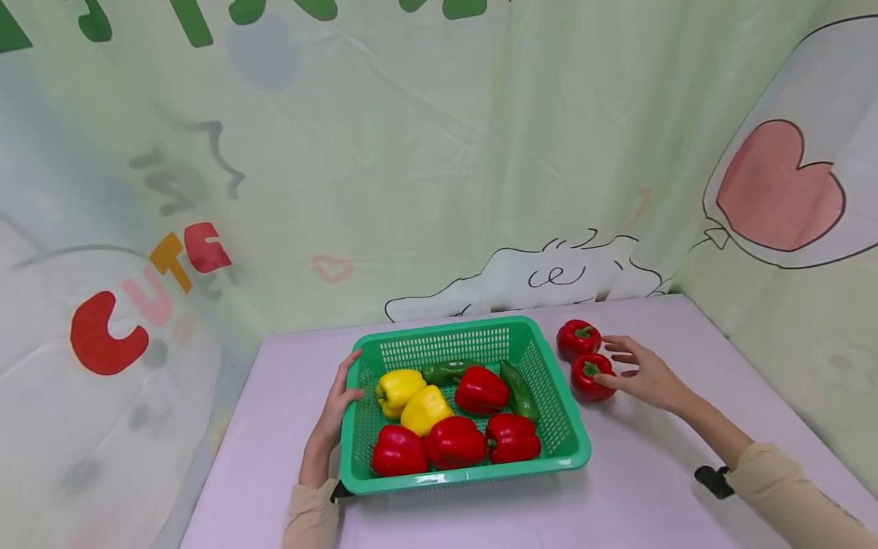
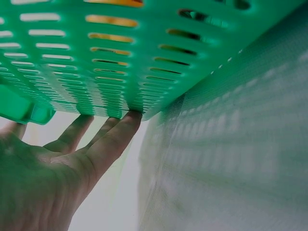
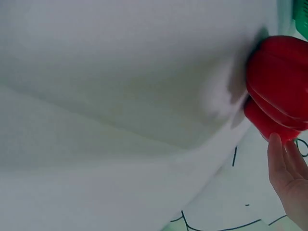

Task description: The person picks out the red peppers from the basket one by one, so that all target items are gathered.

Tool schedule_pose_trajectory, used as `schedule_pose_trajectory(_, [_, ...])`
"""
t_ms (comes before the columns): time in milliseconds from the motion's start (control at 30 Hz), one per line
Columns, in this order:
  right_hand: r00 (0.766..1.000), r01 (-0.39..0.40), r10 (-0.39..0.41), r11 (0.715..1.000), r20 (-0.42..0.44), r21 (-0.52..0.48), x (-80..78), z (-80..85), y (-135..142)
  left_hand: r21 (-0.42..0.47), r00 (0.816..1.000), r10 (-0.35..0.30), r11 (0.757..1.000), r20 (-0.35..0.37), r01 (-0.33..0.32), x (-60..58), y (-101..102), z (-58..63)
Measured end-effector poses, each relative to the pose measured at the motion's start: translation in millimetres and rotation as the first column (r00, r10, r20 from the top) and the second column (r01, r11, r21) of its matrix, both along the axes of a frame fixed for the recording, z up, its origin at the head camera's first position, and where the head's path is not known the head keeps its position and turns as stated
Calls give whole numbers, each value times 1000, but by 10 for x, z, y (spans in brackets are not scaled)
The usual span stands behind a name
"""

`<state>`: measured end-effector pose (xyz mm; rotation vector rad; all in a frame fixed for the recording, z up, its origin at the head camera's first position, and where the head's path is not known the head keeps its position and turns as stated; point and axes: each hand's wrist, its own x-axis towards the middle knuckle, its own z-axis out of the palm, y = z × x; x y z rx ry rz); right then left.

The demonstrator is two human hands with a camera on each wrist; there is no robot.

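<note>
Running up the left of the backdrop [image 1: 411,152], a red C [image 1: 91,343], a pink U [image 1: 156,313] and an orange T [image 1: 168,255] could be read; the red letter [image 1: 202,244] after them was harder to make out, and the large green letters [image 1: 192,19] overhead were cut off by the top edge. The left hand [image 1: 334,404] rested at the left side of a green basket [image 1: 466,479], thumb and fingers spread wide; the left wrist view showed fingers lying nearly straight against the outer mesh, their tips partly hidden. Inside sat two yellow peppers [image 1: 401,390], four red peppers [image 1: 456,442] and two long green peppers [image 1: 519,390], one behind the other contents and one along the right, no label legible on any. Just right of the basket, on the pale lilac table [image 1: 631,488], stood a nearer red pepper [image 1: 591,390] and, behind it, a farther red pepper [image 1: 575,347]. The right hand [image 1: 645,374] was at this pair with a wide grip, its thumb over the nearer one and its fingers beside the farther; the right wrist view cropped both and hid the thumb. Marks [image 1: 841,508] on the right sleeve [image 1: 789,488] were too small to read.
</note>
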<state>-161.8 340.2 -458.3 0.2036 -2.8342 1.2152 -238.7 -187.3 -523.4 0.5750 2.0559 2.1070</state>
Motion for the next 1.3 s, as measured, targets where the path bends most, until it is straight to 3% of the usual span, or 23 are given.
schedule_pose_trajectory(367, [997,30,-28,999,-74,38,-90,346,-103,14,1000,-4,1000,-7,4,10,9,4])
schedule_pose_trajectory(867, [982,-139,146,988,-116,67,-345,722,-767,7,1000,-6,1000,-5,6,6,16,16])
schedule_pose_trajectory(1067, [955,-289,294,952,-46,98,-443,761,-1045,11,1000,-5,1000,-3,5,4,29,13])
schedule_pose_trajectory(1300, [908,-418,408,882,91,216,-555,780,-1444,7,1000,18,1000,14,-19,5,28,6])
